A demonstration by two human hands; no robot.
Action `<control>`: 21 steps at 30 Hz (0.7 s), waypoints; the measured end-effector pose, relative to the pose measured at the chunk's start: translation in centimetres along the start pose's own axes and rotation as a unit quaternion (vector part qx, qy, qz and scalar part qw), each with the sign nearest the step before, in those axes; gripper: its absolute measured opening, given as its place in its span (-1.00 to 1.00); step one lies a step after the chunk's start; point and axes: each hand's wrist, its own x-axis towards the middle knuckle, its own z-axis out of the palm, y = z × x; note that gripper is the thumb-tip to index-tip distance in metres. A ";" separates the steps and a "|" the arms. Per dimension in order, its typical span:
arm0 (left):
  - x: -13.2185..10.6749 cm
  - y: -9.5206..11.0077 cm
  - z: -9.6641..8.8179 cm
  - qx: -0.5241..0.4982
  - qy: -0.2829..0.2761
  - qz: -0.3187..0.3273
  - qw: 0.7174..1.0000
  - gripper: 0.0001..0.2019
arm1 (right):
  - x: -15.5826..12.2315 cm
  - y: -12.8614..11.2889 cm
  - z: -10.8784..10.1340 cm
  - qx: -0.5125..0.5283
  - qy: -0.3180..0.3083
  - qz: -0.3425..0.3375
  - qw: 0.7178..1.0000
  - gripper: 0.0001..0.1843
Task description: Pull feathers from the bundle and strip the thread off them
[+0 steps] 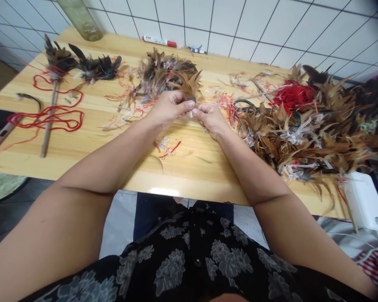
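Two-handed close work on a small bunch of brown feathers, apparently held by its base, tips pointing away from the fingers. Left fingers clamped on that base, thumb against forefinger; right fingers pinched together just beside them, whether on quill or thread too small to tell. Judged a step of fine handling at the base of the bunch. Likely to call next for a firm left pinch and a small, careful pull or turn on the right, without crushing the quills. Just beyond the fingers, a pile of feathers on the table. To their right, a larger heap of feathers, with red yarn at its far side. Well to their left, a stick with red cord looped across.
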 end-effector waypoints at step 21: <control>-0.3 0.8 1.3 -0.095 0.036 -0.056 0.993 -0.51 | 0.7 1.6 0.1 -0.009 0.033 -0.027 0.999 -0.24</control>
